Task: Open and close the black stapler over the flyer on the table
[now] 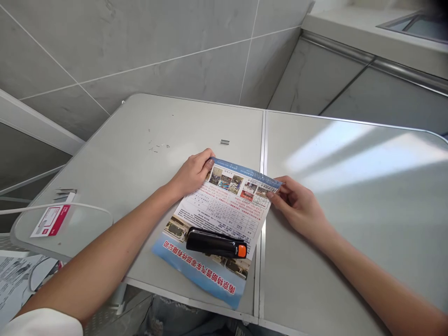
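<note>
A printed flyer (224, 210) with photos, a table of text and a blue band lies on the grey folding table (157, 140). My left hand (192, 173) pinches the flyer's far left corner. My right hand (297, 205) pinches its far right corner. A black stapler (215, 242) with an orange end rests on the near part of the flyer, between my forearms. The flyer's near edge hangs slightly over the table's front edge.
A strip of staples (224, 142) lies beyond the flyer, and several loose staples (159, 147) are scattered further left. A red and white card (51, 220) and more staple strips (65, 191) sit at the table's left edge. A white cable (52, 205) crosses there. Tiled wall behind.
</note>
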Tool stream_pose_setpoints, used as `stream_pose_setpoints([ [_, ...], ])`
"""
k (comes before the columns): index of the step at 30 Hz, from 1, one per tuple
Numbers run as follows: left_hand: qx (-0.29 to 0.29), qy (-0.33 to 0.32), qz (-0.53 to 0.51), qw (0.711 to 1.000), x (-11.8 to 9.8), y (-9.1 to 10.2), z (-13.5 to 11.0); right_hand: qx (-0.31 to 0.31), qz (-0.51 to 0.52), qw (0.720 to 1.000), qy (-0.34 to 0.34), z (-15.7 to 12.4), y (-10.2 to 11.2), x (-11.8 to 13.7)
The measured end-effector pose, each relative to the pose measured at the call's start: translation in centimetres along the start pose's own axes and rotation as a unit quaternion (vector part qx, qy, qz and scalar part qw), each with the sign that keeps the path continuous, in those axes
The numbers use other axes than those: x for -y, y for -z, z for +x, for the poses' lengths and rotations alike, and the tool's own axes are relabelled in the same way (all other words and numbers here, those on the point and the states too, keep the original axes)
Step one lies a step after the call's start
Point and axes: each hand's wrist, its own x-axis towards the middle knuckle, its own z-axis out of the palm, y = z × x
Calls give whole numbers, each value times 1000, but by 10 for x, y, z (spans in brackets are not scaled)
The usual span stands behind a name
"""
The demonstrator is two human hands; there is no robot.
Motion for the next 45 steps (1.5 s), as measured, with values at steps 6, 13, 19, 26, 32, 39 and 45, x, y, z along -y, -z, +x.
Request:
stream_pose_setpoints([
  [6,18,15,5,1000,-3,0,0,-64,-23,998,-12,4,-1,-5],
  [13,23,23,27,999,-5,0,0,-108,-24,994,-7,7,3,-4],
  [19,32,26,47,998,-5,1,1,-103,-15,995,-11,11,4,-8],
  [26,54,31,21,998,-8,3,1,-136,-49,989,-12,18,16,-13],
  [32,69,43,-34,996,-14,-2,-1,-139,-71,988,-22,24,30,-17],
  [39,92,-45,21,995,-13,-8,-4,-137,-100,984,-48,27,49,-25],
  [45,184,-143,65,970,-11,-6,-6,-164,-107,980,-20,30,53,-29],
])
